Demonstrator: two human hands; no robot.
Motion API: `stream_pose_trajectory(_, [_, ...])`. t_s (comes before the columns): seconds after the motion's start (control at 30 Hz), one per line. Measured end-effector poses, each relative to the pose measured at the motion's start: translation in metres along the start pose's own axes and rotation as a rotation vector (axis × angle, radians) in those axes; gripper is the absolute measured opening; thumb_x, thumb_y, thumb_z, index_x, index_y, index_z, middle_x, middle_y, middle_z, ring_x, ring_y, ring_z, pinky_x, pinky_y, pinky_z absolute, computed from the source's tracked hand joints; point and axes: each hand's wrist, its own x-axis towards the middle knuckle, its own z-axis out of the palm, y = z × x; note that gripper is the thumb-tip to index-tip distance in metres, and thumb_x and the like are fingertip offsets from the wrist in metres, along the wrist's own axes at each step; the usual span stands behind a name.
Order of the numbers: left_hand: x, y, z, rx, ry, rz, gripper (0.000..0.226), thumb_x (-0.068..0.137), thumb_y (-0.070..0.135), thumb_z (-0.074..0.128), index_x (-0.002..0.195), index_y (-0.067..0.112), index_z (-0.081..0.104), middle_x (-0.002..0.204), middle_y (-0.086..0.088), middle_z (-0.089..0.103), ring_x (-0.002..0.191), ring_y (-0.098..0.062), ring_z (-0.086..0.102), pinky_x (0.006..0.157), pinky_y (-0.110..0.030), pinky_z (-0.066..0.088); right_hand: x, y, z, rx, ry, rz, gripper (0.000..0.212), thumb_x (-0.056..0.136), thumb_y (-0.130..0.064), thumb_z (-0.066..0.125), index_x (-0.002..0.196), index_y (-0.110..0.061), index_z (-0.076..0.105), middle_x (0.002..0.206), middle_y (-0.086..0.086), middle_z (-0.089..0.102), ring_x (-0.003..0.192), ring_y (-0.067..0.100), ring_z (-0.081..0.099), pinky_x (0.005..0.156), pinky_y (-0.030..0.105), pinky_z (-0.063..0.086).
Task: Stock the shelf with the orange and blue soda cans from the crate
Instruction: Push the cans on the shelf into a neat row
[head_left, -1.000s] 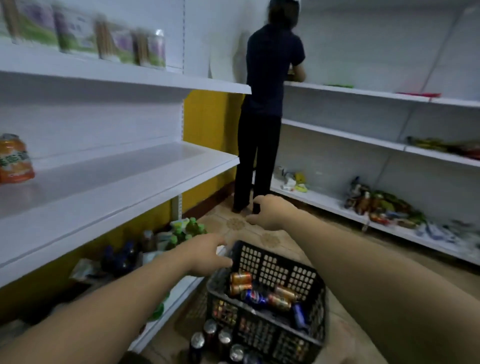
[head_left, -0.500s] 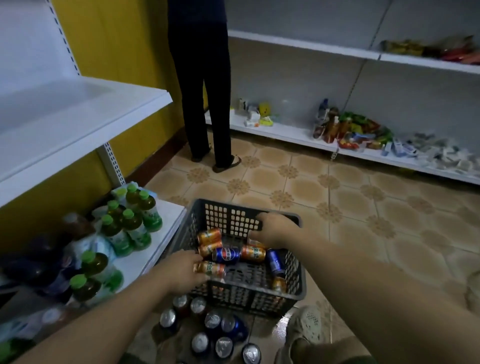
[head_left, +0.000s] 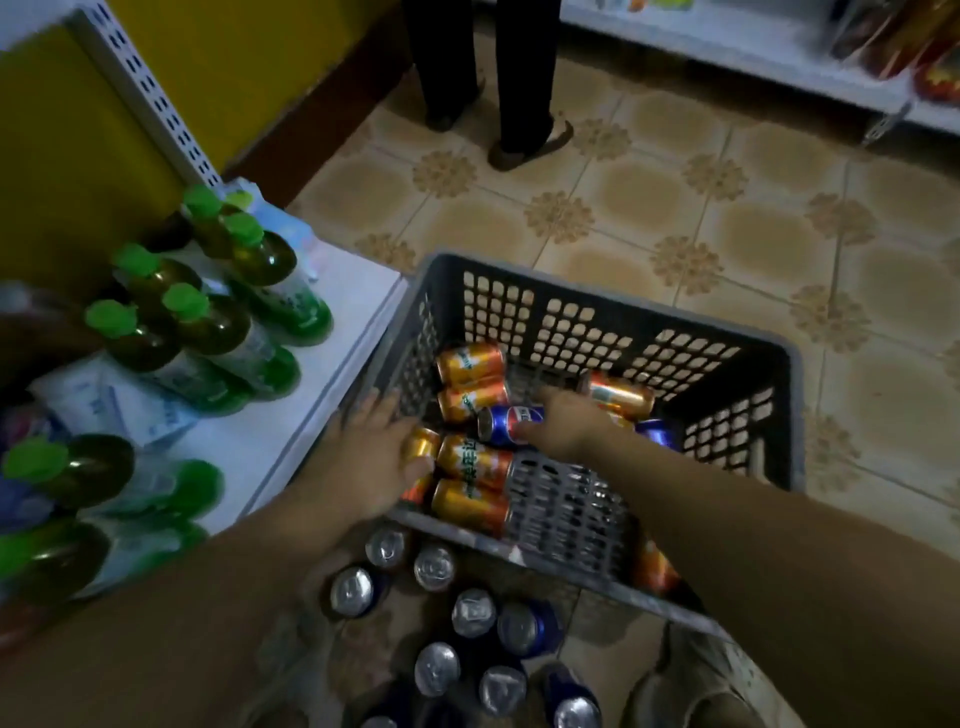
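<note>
A dark grey plastic crate (head_left: 597, 283) sits on the tiled floor and holds several orange soda cans (head_left: 470, 365) lying on their sides, plus a blue can (head_left: 501, 425). My left hand (head_left: 363, 462) reaches in at the crate's left side. Its fingers are spread and its thumb lies against an orange can (head_left: 422, 442). My right hand (head_left: 566, 428) is in the middle of the crate, curled around the right end of the blue can. More orange cans (head_left: 621, 396) lie behind that hand. A white bottom shelf (head_left: 343, 291) stands left of the crate.
Several upright cans with silver tops (head_left: 436, 567) stand on the floor in front of the crate. Green-capped bottles (head_left: 228, 332) crowd the bottom shelf. Another person's legs (head_left: 519, 78) stand beyond the crate, by a far white shelf (head_left: 727, 41). My shoe (head_left: 691, 675) is at lower right.
My view has tilted down onto the crate. Both hands dropped from above the crate into it: the left onto the orange cans, the right from the far rim onto the blue can.
</note>
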Motion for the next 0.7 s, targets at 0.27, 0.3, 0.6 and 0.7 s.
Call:
stream_pose_trajectory(0.27, [0.018,-0.017,0.051,-0.03,0.304,0.036,0.071,0.079,0.072,0.03,0.132,0.032,0.054,0.153,0.004,0.033,0.146,-0.014,-0.005,0.114,-0.045,0.007,0.117,0.017,0.081,-0.257,-0.067,-0.097,0.077,0.086,-0.038,0.065,0.15,-0.025,0.023,0.151,0.013,0.03,0.136,0.034,0.033,0.108,0.049,0.036])
stream_pose_trajectory(0.3, [0.018,-0.019,0.053,-0.062,0.361,0.06,0.066,0.078,0.068,0.035,0.123,0.029,0.062,0.146,0.003,0.045,0.146,-0.015,0.003,0.113,-0.046,0.013,0.125,0.019,0.087,-0.291,-0.064,-0.105,0.083,0.085,-0.037,0.066,0.151,-0.027,0.018,0.155,0.011,0.023,0.14,0.034,0.026,0.11,0.052,0.033])
stream_pose_trajectory(0.6, [0.019,-0.02,0.049,0.037,0.182,0.006,0.064,0.084,0.066,0.029,0.133,0.032,0.051,0.153,0.012,0.032,0.143,-0.012,-0.021,0.116,-0.048,0.005,0.084,0.021,0.086,0.144,0.271,-0.162,0.066,0.09,-0.028,0.064,0.147,-0.02,0.031,0.145,0.009,0.045,0.131,0.029,0.042,0.105,0.041,0.038])
stream_pose_trajectory(0.7, [0.013,-0.014,0.034,0.025,0.051,0.01,0.064,0.086,0.065,0.041,0.141,0.032,0.04,0.159,0.006,0.018,0.144,-0.018,-0.021,0.116,-0.055,0.0,0.034,-0.002,0.06,0.456,0.31,-0.135,0.064,0.091,-0.033,0.063,0.146,-0.026,0.03,0.143,0.003,0.048,0.129,0.024,0.047,0.104,0.044,0.043])
